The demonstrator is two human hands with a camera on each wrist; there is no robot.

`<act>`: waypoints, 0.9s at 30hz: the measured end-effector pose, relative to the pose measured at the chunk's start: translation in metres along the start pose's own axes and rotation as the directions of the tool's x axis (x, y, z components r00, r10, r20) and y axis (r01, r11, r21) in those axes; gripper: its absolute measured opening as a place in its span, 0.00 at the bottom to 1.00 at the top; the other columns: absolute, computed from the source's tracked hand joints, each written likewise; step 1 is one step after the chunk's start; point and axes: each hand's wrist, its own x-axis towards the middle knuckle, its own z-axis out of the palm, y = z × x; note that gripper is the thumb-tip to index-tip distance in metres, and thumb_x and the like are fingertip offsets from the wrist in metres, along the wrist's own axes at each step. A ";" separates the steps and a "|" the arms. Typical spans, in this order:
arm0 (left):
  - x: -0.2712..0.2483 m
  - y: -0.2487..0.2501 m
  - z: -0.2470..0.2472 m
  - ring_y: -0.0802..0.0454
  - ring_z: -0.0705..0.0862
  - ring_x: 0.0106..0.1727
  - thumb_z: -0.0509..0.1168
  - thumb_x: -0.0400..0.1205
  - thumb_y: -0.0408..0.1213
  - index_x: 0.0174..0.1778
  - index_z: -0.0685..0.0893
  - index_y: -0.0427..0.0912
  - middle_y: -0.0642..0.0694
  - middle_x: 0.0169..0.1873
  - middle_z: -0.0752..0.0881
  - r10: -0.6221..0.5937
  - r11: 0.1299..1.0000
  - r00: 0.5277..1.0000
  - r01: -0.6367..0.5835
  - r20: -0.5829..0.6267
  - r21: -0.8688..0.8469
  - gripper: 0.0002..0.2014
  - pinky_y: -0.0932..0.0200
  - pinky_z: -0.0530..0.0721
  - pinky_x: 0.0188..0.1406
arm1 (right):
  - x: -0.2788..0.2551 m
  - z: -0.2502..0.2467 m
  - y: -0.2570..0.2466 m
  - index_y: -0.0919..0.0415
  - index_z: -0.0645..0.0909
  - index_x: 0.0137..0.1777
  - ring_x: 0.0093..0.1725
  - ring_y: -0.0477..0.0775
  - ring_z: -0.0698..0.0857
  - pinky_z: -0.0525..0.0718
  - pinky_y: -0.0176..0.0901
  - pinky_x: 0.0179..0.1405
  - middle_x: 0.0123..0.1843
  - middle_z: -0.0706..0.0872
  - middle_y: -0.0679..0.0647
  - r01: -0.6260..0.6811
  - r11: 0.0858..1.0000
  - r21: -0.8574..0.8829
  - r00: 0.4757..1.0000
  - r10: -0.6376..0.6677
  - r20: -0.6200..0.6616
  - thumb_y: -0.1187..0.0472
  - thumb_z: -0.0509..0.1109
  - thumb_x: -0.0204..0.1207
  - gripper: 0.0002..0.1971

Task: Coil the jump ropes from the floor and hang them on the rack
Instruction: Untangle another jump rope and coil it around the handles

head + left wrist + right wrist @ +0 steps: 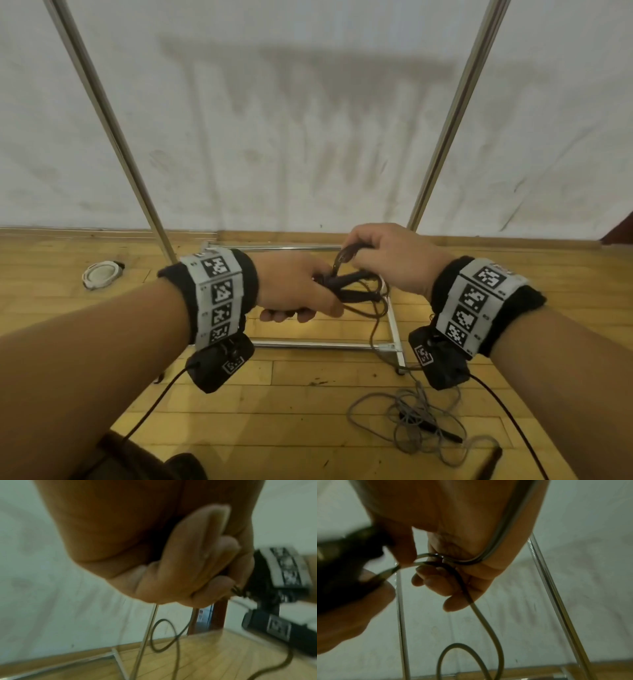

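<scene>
My left hand point(298, 294) grips the dark handles point(349, 286) of a jump rope, fingers curled round them. My right hand point(383, 260) pinches a loop of the same rope's grey cord point(344, 257) just above the handles. In the right wrist view the cord point(481, 616) runs across my palm, through my fingers point(436, 580) and hangs down in a loop. In the left wrist view cord point(161, 637) dangles in a loop below my curled fingers point(197, 574). A second grey jump rope point(414, 421) lies tangled on the floor at lower right. The metal rack point(102, 113) stands ahead by the wall.
The rack's base bars point(318, 344) lie on the wooden floor under my hands, and its right post point(452, 123) rises at the right. A small white coiled object point(101, 274) lies on the floor at left. A white sheet point(274, 120) covers the wall behind.
</scene>
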 end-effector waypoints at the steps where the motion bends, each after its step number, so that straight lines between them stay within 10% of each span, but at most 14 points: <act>1: -0.003 -0.001 -0.002 0.52 0.76 0.20 0.75 0.84 0.49 0.45 0.88 0.59 0.48 0.30 0.85 0.058 0.986 0.998 -0.057 0.006 -0.156 0.04 0.62 0.76 0.16 | 0.002 -0.001 0.001 0.47 0.87 0.46 0.32 0.35 0.83 0.79 0.28 0.31 0.36 0.87 0.41 -0.030 0.992 0.121 0.999 0.033 -0.027 0.62 0.66 0.82 0.10; 5: -0.006 0.007 -0.006 0.55 0.75 0.17 0.74 0.81 0.47 0.51 0.84 0.44 0.47 0.29 0.83 0.264 0.788 0.962 -0.177 0.064 -0.589 0.12 0.66 0.73 0.13 | 0.007 -0.007 0.005 0.62 0.86 0.41 0.31 0.49 0.85 0.84 0.41 0.32 0.31 0.88 0.51 0.011 0.918 0.397 0.988 0.052 -0.148 0.63 0.59 0.89 0.17; 8: -0.009 0.015 -0.009 0.56 0.75 0.16 0.71 0.83 0.46 0.44 0.83 0.43 0.47 0.28 0.80 0.409 0.674 0.912 -0.274 0.037 -0.686 0.10 0.66 0.74 0.13 | 0.003 -0.004 0.014 0.54 0.87 0.36 0.39 0.55 0.86 0.86 0.53 0.47 0.38 0.90 0.54 0.121 0.881 0.457 0.964 0.006 -0.266 0.46 0.56 0.87 0.24; 12: -0.013 0.018 -0.011 0.56 0.73 0.15 0.70 0.81 0.47 0.44 0.81 0.42 0.47 0.27 0.79 0.430 0.599 0.901 -0.337 -0.063 -0.727 0.11 0.67 0.72 0.12 | 0.002 -0.001 0.030 0.44 0.84 0.53 0.52 0.48 0.86 0.85 0.57 0.58 0.50 0.88 0.44 0.055 0.977 -0.205 0.902 -0.137 -0.409 0.34 0.44 0.86 0.28; 15: -0.015 0.016 -0.015 0.56 0.72 0.15 0.70 0.83 0.46 0.41 0.82 0.43 0.46 0.27 0.79 0.377 0.635 0.921 -0.336 -0.101 -0.695 0.11 0.66 0.71 0.12 | 0.003 -0.006 0.033 0.45 0.84 0.59 0.55 0.46 0.86 0.84 0.53 0.59 0.53 0.89 0.43 0.063 0.984 -0.169 0.885 -0.133 -0.447 0.41 0.47 0.92 0.23; 20: -0.010 0.010 -0.014 0.54 0.72 0.16 0.71 0.84 0.45 0.57 0.82 0.38 0.45 0.29 0.80 0.250 0.805 0.968 -0.222 -0.024 -0.551 0.14 0.65 0.71 0.12 | 0.003 -0.011 0.020 0.39 0.80 0.69 0.66 0.33 0.83 0.79 0.30 0.65 0.66 0.87 0.43 0.163 0.906 0.390 0.987 -0.145 -0.076 0.56 0.68 0.82 0.18; 22: -0.006 0.007 -0.011 0.54 0.73 0.17 0.73 0.83 0.46 0.64 0.81 0.37 0.45 0.29 0.81 0.217 0.825 0.976 -0.181 0.004 -0.536 0.20 0.65 0.72 0.12 | -0.001 -0.012 0.013 0.36 0.80 0.69 0.68 0.37 0.84 0.79 0.34 0.69 0.67 0.89 0.44 0.167 0.932 0.321 0.971 -0.211 0.108 0.53 0.72 0.79 0.20; 27: -0.005 0.007 -0.007 0.54 0.75 0.19 0.73 0.86 0.45 0.46 0.87 0.49 0.46 0.30 0.83 0.204 0.919 0.973 -0.151 0.112 -0.365 0.06 0.64 0.75 0.15 | -0.003 -0.007 0.004 0.42 0.85 0.50 0.49 0.40 0.87 0.83 0.30 0.46 0.45 0.89 0.45 0.165 0.984 -0.066 0.968 -0.149 0.202 0.59 0.73 0.83 0.07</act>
